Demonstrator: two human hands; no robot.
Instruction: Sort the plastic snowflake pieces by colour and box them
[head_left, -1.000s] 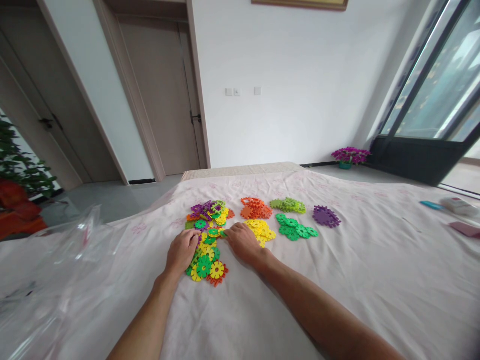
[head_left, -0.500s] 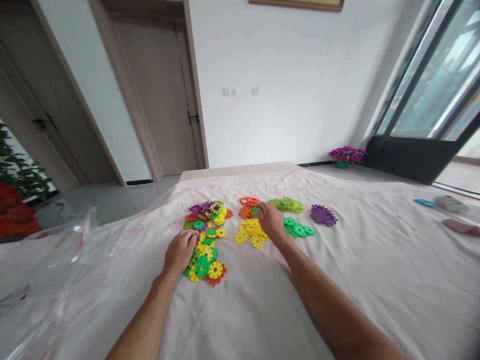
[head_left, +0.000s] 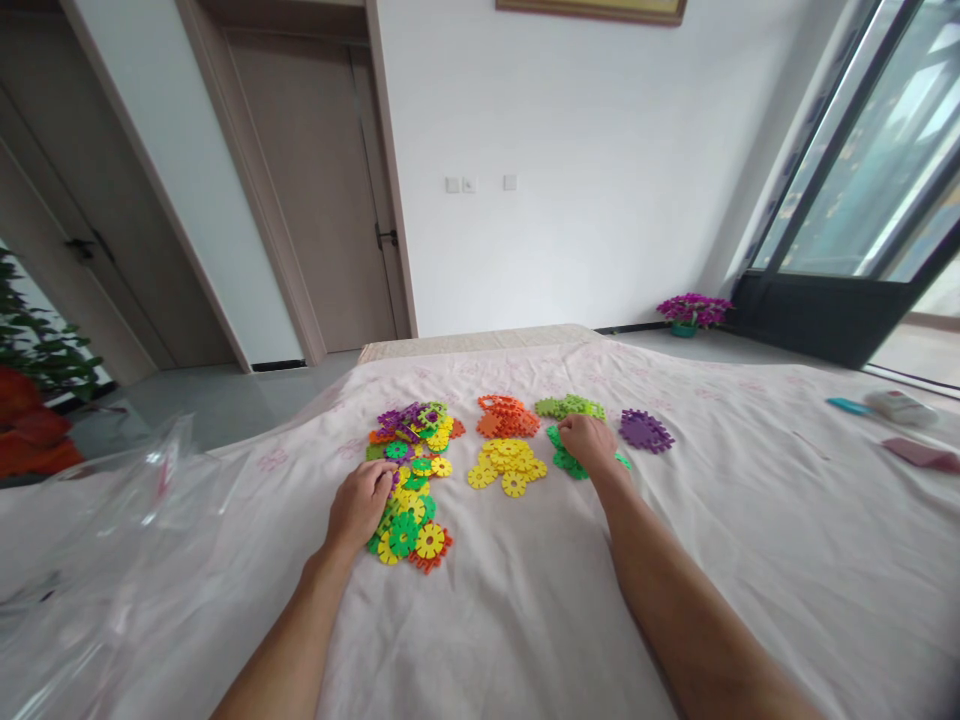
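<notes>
At the left edge of a mixed pile of plastic snowflake discs (head_left: 405,534) rests my left hand (head_left: 361,500). Its fingers are curled together against the pile, and what lies under them is hidden. My right hand (head_left: 591,442) is closed over the green disc pile (head_left: 571,466), with a green disc (head_left: 554,436) showing at its fingertips. Left of that hand lie a yellow disc pile (head_left: 508,462) and an orange piece pile (head_left: 507,416). Light green pieces (head_left: 570,406) are just behind it, and purple pieces (head_left: 646,430) sit to its right.
A pale flowered cloth (head_left: 480,610) covers the surface. Clear plastic wrapping (head_left: 112,560) spreads over the left side. At the far right lie a blue object (head_left: 849,406), a white object (head_left: 900,408) and a pink cloth (head_left: 922,453).
My right hand has moved right with a green disc, from the orange pieces to the green pile, uncovering the orange and yellow piles. My left hand has stayed in place.
</notes>
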